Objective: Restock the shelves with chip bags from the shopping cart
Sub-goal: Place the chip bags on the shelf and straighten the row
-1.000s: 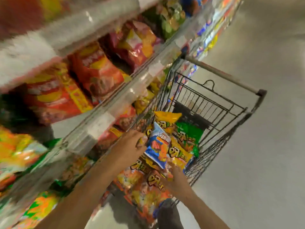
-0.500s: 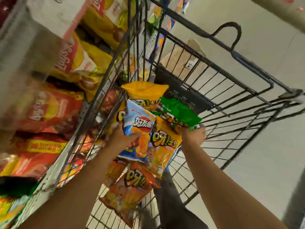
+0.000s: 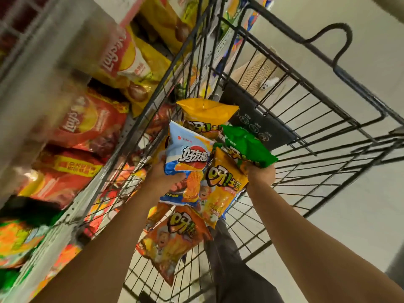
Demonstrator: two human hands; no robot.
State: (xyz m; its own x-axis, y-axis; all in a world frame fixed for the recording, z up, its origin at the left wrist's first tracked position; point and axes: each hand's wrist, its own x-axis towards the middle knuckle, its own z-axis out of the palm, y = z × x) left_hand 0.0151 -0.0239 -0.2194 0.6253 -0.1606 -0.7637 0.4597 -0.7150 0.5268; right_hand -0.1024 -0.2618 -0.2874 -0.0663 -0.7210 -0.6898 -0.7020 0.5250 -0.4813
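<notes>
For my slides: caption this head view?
Both hands hold chip bags above the shopping cart.

Pale floor (image 3: pixel 360 226), dark trouser leg (image 3: pixel 236 274)

Light is even and fairly dim with a warm cast, and shadows are weak. The blue chip bag (image 3: pixel 188 162) at the centre is sharp, its print readable. Left of it the shelves (image 3: pixel 32 88) smear into motion blur. Right of it the cart (image 3: pixel 328 136) wires bow under wide-angle distortion.
</notes>
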